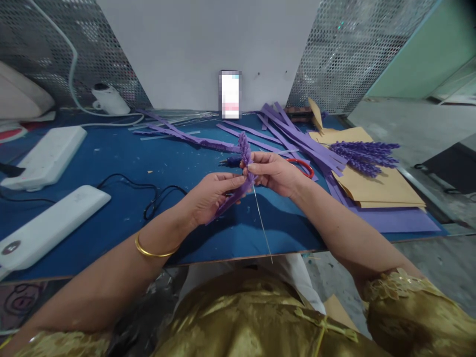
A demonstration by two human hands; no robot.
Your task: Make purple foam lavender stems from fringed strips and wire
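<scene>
Looking through the head view, I have the left grip pinched on a purple strip, its free end trailing down to the left beneath the fingers. The right grip is clamped, thumb against fingers, on the base of a purple flower spike, which stands upright just above both grips. From there a thin wire stem slants down past the near edge of the blue tabletop. Just beyond the right grip I see a red handle; farther right, a bundle of purple sprigs lies on brown paper. Beyond both grips are loose purple strips and an upright phone. Left of the left grip lies a white device.
</scene>
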